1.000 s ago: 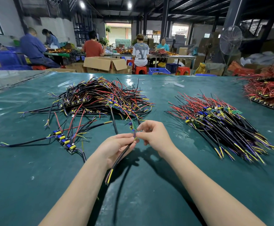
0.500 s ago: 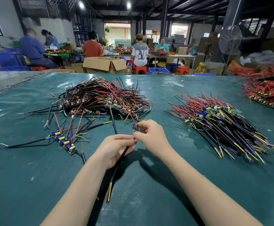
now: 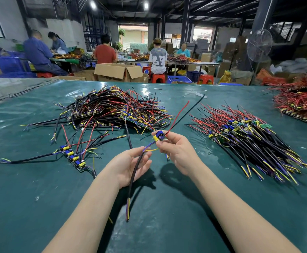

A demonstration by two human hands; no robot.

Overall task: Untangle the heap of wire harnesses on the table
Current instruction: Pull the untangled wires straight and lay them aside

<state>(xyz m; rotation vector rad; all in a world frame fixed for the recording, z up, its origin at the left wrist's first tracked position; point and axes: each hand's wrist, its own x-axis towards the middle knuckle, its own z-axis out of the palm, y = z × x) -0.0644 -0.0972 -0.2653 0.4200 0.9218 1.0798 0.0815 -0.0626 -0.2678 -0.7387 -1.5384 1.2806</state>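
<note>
A tangled heap of black, red and yellow wire harnesses (image 3: 112,110) lies at the table's far left centre. My right hand (image 3: 176,148) pinches one harness by its small blue and yellow component (image 3: 158,136); its red and black leads stick up to the right. My left hand (image 3: 130,165), palm up with fingers loosely bent, touches that harness's black sheathed cable (image 3: 133,178), which hangs down toward me. A sorted pile of harnesses (image 3: 249,139) lies in rows on the right.
A short strip of joined harnesses (image 3: 72,156) lies left of my hands on the green table cover (image 3: 39,207). Another red-wired pile (image 3: 298,103) sits at the far right. Cardboard boxes, stools and several seated people are beyond the table's far edge.
My right hand has lifted the harness, so its component and red and black leads now stand clear above the table. My left hand has opened and turned palm up under the cable.
</note>
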